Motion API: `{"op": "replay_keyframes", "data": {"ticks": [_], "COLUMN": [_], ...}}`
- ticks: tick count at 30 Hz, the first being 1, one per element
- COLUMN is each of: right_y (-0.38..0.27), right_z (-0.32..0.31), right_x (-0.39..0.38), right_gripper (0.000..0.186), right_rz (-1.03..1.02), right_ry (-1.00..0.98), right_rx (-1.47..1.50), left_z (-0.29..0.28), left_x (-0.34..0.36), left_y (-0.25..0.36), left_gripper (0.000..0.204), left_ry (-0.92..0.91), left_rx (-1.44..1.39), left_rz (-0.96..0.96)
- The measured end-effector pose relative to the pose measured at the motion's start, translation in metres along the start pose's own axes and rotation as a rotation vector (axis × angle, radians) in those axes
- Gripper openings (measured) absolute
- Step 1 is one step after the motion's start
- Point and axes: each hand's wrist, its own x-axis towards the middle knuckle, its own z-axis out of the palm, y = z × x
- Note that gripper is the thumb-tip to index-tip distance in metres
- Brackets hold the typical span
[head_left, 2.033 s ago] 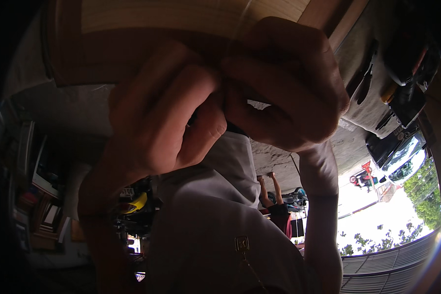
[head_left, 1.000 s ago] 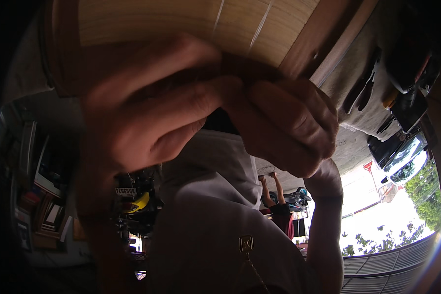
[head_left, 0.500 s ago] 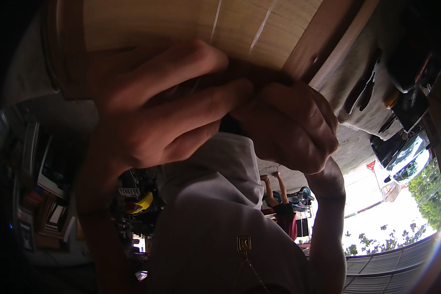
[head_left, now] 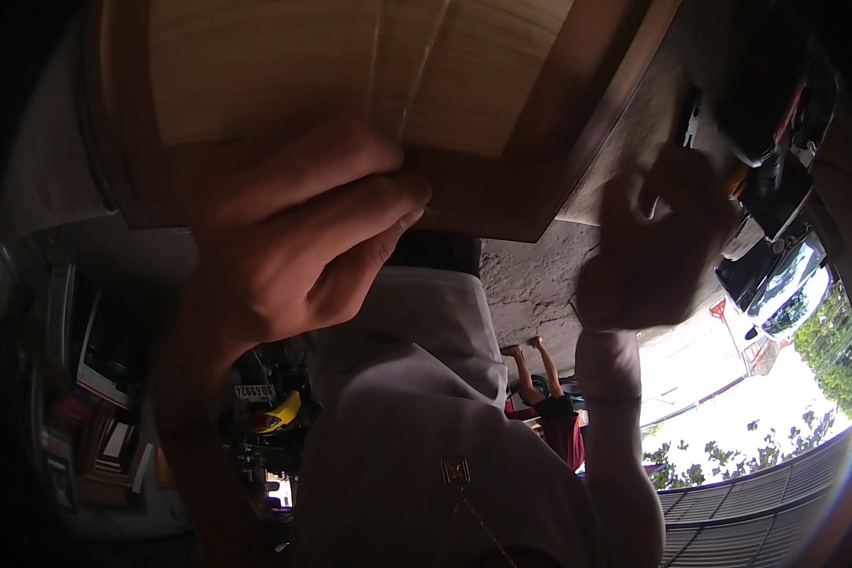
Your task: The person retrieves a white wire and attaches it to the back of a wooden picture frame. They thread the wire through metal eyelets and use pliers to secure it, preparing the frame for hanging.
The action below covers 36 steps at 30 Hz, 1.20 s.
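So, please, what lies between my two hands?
In the head view, a corner of the brown wooden frame and some rough grey floor show between the left hand and the right hand.

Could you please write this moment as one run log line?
left hand: fingers curled, contents unclear | right hand: blurred, apart from left | wooden panel: behind left hand, two pale lines across it

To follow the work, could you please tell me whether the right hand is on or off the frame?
Off: grey surface shows between the right hand and the frame.
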Motion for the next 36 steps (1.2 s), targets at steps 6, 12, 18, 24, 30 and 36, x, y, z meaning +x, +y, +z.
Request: {"op": "replay_keyframes", "data": {"ticks": [6, 12, 18, 24, 30, 36], "right_y": [0.081, 0.065, 0.045, 0.027, 0.023, 0.012], "right_z": [-0.012, -0.059, -0.076, -0.065, -0.063, -0.063], "right_x": [-0.005, 0.013, 0.033, 0.049, 0.057, 0.073], "right_gripper": [0.017, 0.030, 0.051, 0.041, 0.033, 0.032], "right_rz": [-0.052, 0.242, 0.353, 0.654, 0.483, 0.419], "right_ry": [-0.268, -0.552, -1.612, -1.882, -1.876, -1.948], "right_rx": [0.310, 0.620, 1.063, 1.063, 0.985, 0.705], "left_z": [-0.001, -0.003, 0.000, 0.001, 0.004, 0.004], "left_x": [0.000, 0.003, -0.001, -0.001, -0.002, -0.002], "left_y": [0.004, -0.003, -0.003, -0.007, -0.009, -0.008], "left_gripper": [0.014, 0.015, 0.020, 0.027, 0.028, 0.025], "left_ry": [-0.014, -0.031, 0.002, 0.032, 0.070, 0.077], "left_rx": [-0.005, -0.027, 0.014, 0.052, 0.059, 0.061], "left_rz": [-0.037, 0.003, 0.045, 0.111, 0.140, 0.129]}}
